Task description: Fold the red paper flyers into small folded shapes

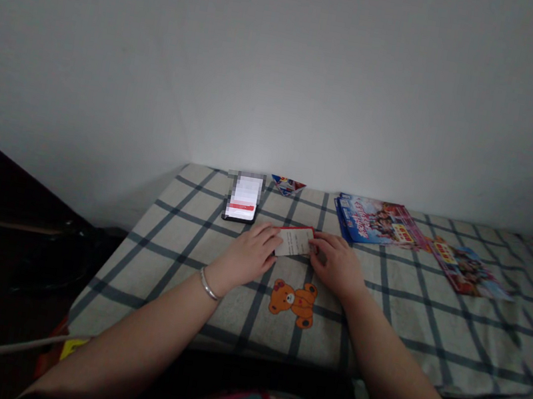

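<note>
Left hand: angled in from lower left, palm down, fingers closed over the left end of a small white rectangular printed paper card with red edging, just below frame centre.
Right hand: angled in from lower right, thumb and fingers pinching the card's opposite end.
Orange flat teddy-bear figure: below the card, on cream-and-blue checked woven cloth.
Glossy colourful paper booklets: overlapping, right of centre.

Matt, lightly creased checked cloth covers the tabletop, where fingers hold a smooth, matt paper card and a polished metal bracelet gleams toward the near edge. Glossy printed paper booklets lie along the far edge, near a shiny paper triangle; by the far left corner, a phone shows a smooth, dark casing. Beyond the far edge stands a matt, smooth-looking wall.
</note>
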### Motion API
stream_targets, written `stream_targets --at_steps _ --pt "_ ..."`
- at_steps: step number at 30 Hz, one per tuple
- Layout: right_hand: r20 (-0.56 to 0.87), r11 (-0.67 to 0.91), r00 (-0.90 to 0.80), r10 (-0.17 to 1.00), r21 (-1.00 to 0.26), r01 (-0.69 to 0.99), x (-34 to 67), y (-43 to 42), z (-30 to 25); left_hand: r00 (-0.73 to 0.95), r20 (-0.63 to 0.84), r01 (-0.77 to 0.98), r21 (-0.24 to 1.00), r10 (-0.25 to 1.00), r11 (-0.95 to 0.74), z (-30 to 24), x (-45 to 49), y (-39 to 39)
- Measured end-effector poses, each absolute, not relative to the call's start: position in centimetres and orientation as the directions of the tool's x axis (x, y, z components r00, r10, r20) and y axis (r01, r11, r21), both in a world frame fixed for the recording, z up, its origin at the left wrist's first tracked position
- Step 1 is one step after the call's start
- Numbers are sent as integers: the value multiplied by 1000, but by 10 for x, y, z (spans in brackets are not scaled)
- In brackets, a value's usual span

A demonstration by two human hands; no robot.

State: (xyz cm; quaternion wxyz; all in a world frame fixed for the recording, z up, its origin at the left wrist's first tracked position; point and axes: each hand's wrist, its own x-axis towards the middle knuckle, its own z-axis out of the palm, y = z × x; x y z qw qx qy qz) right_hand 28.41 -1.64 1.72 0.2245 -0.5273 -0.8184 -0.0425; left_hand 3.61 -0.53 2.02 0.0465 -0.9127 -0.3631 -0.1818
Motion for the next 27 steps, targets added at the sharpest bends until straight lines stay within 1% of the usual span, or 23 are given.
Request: stream_targets --at_steps 3,5,10,14,17,19,21,27 --pt "381 530 -442 812 -163 832 281 -15 15 676 366 673 48 640 -738 15 39 -3" --pt "377 561 -478 793 -146 815 279 -14 15 675 371 674 43 638 -738 14 41 -2" --pt "377 567 -495 783 -104 817 271 -14 17 685 386 676 -22 618 -736 21 50 -3" --pt "362 562 -491 792 -120 818 265 -14 18 720 422 644 -109 551 -757 24 56 -5" --pt "366 564 -490 791 -125 816 263 -14 17 751 413 614 -152 515 -774 22 57 -5" --pt "367 573 -499 785 -126 810 262 -14 17 757 394 613 -149 522 -776 20 57 -3" --pt "363 575 -504 783 -116 810 262 -14 16 747 377 625 -118 548 -771 20 57 -2" --pt "311 562 -529 789 -21 827 260 -15 20 722 378 638 -41 579 -769 13 57 3"
